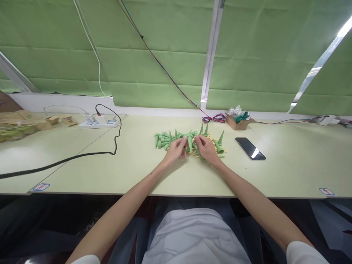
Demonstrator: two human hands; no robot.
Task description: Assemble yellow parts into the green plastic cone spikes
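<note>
Between my hands, a green plastic cone-shaped spike point(189, 143) points down, its wider collar at the top. My left hand point(176, 149) pinches it from the left with thumb and fingers. From the other side, my right hand point(206, 149) has its fingertips drawn together close to the spike's top; whatever is in them is too small or hidden to tell. Behind and left of the hands lies a pile of similar green spikes point(164, 139), some with tips upward. Small yellow pieces point(212, 138) are scattered around and partly under my right hand, with another green spike point(219, 147) lying among them.
A black phone point(250, 148) lies to the right. Behind it stands a small cardboard box point(238, 124) with clear and green plastic, beside coiled wires point(216, 118). On the left are a power strip point(99, 123), a black cable point(90, 154) and cardboard pieces point(45, 123).
</note>
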